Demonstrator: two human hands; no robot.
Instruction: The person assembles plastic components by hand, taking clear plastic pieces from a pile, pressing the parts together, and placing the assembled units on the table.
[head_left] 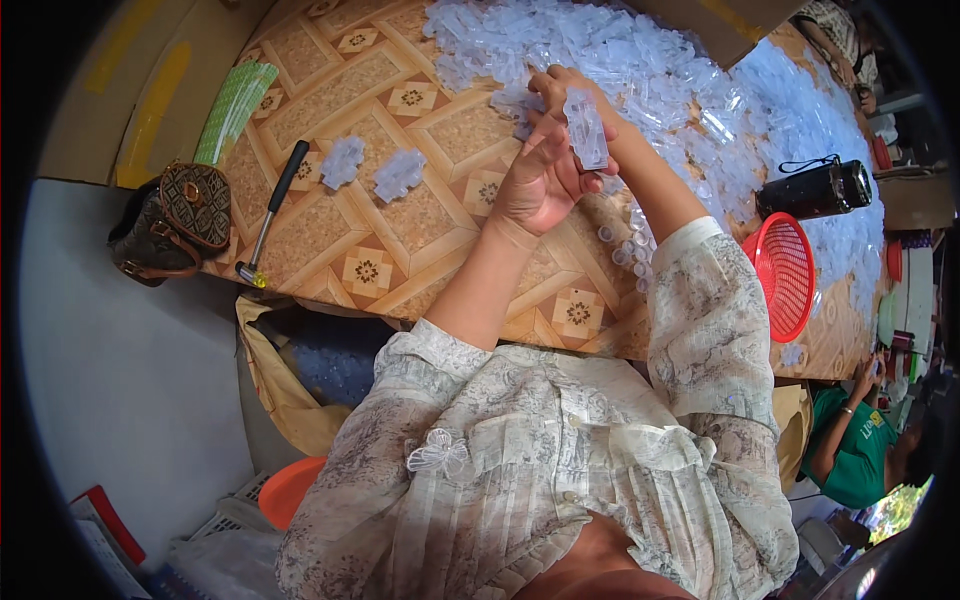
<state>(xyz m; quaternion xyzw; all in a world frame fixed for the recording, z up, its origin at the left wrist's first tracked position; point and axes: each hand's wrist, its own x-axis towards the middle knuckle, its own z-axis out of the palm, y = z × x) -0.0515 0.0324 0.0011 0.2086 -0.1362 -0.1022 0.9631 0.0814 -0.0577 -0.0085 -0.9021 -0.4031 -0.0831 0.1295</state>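
My left hand [542,187] is palm up, its fingers closed around a clear plastic piece [587,130] that stands upright above the palm. Just beyond it my right hand [568,92] bends its fingers down at the edge of a heap of clear plastic parts [600,45]. Its fingertips are partly hidden, and what they grip cannot be made out. To the left, two flat clusters of clear plastic parts, one [343,162] beside the other [400,174], lie on the patterned table [420,235]. Several small clear round pieces [625,248] lie near my right forearm.
A hammer [273,212] and a brown patterned bag [180,222] are at the table's left edge. At the right stand a red basket [778,277] and a black bottle [815,190]. Cardboard boxes [130,90] rise at the left. A person in green [850,450] sits at the far right.
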